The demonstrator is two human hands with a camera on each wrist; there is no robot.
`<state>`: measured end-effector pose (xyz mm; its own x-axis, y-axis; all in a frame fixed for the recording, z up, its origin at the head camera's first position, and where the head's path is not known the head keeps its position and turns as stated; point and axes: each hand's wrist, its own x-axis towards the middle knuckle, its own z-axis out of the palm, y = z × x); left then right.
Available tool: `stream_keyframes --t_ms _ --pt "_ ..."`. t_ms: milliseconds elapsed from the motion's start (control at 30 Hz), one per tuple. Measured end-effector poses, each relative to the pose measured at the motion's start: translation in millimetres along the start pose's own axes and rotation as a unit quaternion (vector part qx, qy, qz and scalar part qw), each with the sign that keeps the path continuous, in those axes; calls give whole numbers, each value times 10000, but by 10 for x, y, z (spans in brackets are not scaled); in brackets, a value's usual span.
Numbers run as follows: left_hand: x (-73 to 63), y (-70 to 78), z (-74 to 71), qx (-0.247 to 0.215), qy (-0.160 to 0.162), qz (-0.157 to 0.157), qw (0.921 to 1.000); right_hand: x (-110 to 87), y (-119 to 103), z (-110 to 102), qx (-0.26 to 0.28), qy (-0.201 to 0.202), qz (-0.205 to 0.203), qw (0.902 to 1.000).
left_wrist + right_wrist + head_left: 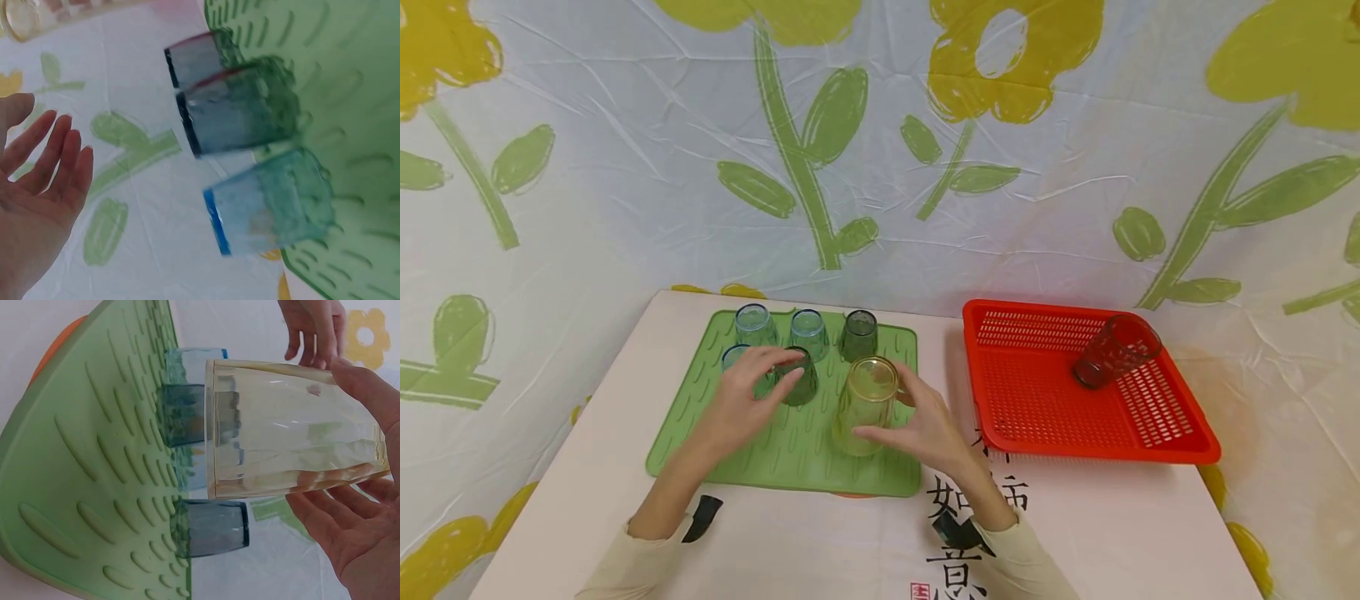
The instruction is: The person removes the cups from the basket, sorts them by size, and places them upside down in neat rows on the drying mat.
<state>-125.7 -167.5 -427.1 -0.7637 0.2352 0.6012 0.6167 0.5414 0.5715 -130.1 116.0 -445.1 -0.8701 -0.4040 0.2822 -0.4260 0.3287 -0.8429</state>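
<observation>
My right hand (928, 425) grips a clear yellow glass (863, 417) over the front right part of a green ridged drying mat (805, 467). In the right wrist view, the wider end of the glass (275, 431) faces the mat, and the thumb and fingers lie on opposite sides. Nothing is in my left hand (741, 400); its fingers are relaxed beside the front dark glass (801, 385), overlapping it in the head view. The left wrist view shows this hand (44, 181) apart from the glasses. Another blue-edged glass (733, 358) is partly hidden behind the hand.
Two blue-edged glasses, one at the left (756, 327) and one in the middle (808, 333), stand with a dark glass (859, 337) along the mat's back. A red plastic basket (1037, 450) at right holds a tilted clear glass (1112, 350). Flowered cloth (685, 167) hangs behind.
</observation>
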Motion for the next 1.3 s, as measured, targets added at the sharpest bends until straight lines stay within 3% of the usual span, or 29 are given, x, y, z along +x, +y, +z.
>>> stream_keyframes --t_ms 300,567,833,1000,1300 --pt "-157 -217 -163 -27 437 52 9990 -42 10 106 229 -81 7 9997" --pt "-307 -444 -370 456 705 -187 9963 -29 -15 224 416 -141 -131 9989" --pt "-421 -750 -481 741 914 -411 9922 26 -60 331 523 -156 -277 9981" --pt "-488 -895 -536 716 1050 -786 9888 73 -84 401 531 -106 -323 9980" --pt "-619 -1169 -592 958 928 -1510 9795 144 -127 526 621 -157 -286 9975"
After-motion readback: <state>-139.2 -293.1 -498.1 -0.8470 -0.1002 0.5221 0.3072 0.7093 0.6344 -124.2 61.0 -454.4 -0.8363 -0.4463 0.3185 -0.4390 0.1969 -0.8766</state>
